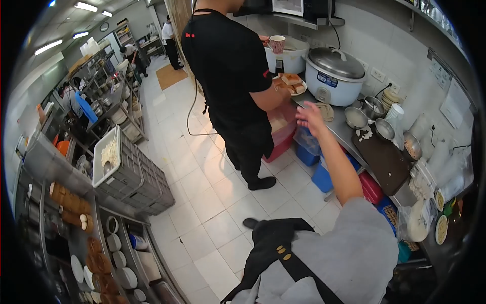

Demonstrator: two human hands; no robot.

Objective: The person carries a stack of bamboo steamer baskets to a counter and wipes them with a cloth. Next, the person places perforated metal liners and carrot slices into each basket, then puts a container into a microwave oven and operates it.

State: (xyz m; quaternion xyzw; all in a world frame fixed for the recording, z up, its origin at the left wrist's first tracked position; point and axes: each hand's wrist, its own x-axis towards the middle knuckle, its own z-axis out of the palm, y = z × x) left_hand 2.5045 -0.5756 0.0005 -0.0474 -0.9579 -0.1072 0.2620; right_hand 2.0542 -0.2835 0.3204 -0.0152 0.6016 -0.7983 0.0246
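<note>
My right hand [311,119] reaches forward with its fingers apart and nothing in it. It is in front of the counter edge, near a folded beige cloth [324,111] and just below the plate that a co-worker holds. On that plate [300,89] lie several pieces of toasted bread [290,80]. The co-worker [230,66], in black, also has a patterned red-and-white cup [277,44] in the other hand. Whether my hand touches the cloth or the counter, I cannot tell. My left hand is out of view.
A large rice cooker [335,76] stands on the steel counter, with metal bowls [356,117] and a dark cutting board [380,158] nearer me. Below are a pink tub [281,137] and blue bins [306,147]. Stacked grey crates [136,175] and shelves line the left.
</note>
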